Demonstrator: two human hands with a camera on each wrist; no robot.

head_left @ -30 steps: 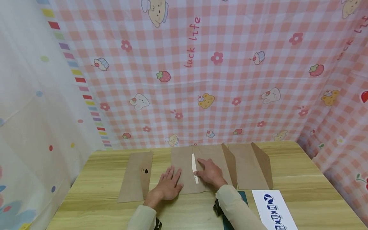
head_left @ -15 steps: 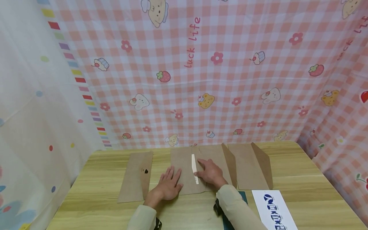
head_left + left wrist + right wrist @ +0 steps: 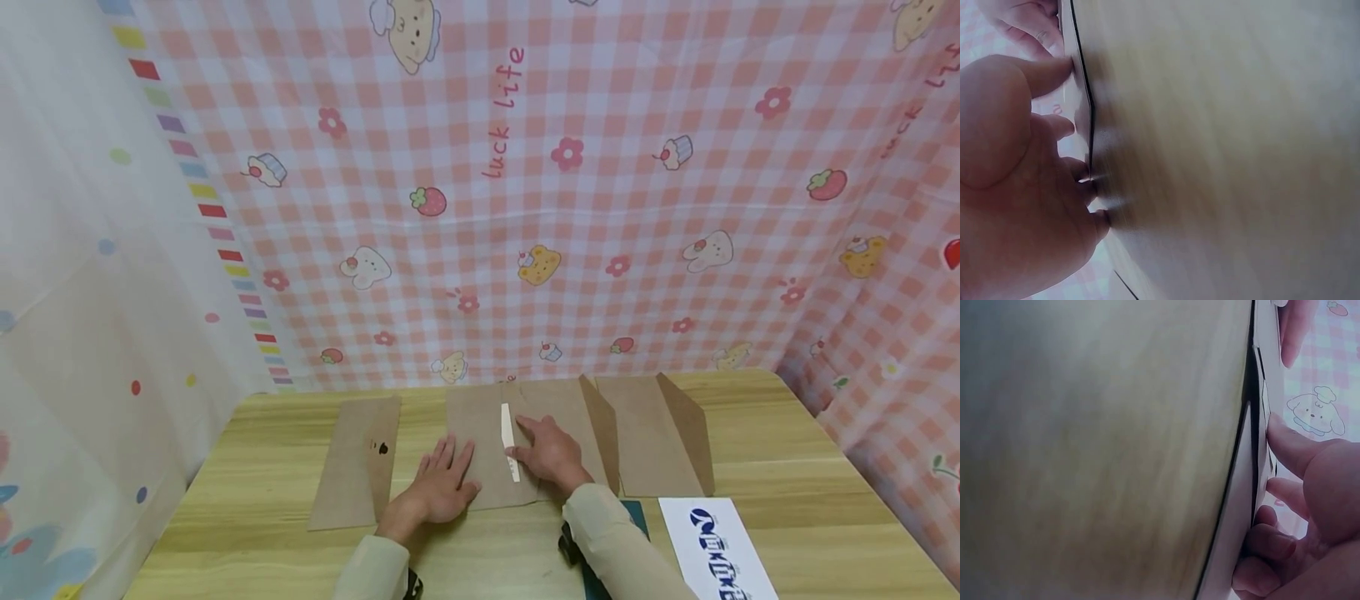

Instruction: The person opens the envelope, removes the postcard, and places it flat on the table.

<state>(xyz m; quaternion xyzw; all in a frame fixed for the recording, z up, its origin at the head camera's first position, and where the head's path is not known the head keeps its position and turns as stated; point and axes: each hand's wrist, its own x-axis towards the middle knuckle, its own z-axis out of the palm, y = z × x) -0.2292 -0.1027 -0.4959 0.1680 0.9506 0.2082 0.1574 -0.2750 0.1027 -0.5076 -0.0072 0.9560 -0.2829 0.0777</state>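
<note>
A brown kraft paper envelope point(image 3: 483, 492) lies flat before both hands, with a narrow white strip point(image 3: 507, 429) running across it. My left hand point(image 3: 438, 492) rests over its left edge, fingers spread and straight. From the right, my right hand point(image 3: 551, 454) touches the paper beside the strip, thumb tip at the strip and index finger pointing farther up. In the right wrist view its thumb point(image 3: 1294, 444) and index finger meet the paper surface while the other fingers are bent. The left wrist view shows the left fingers point(image 3: 1054, 75) along the paper's edge.
To the left lies a brown envelope point(image 3: 348, 467) with a small dark print. Two more brown envelopes with raised-looking flaps, the nearer point(image 3: 570, 400) and the farther point(image 3: 645, 442), lie right. A white sheet point(image 3: 675, 521) with blue print and a dark green item point(image 3: 637, 512) are in front.
</note>
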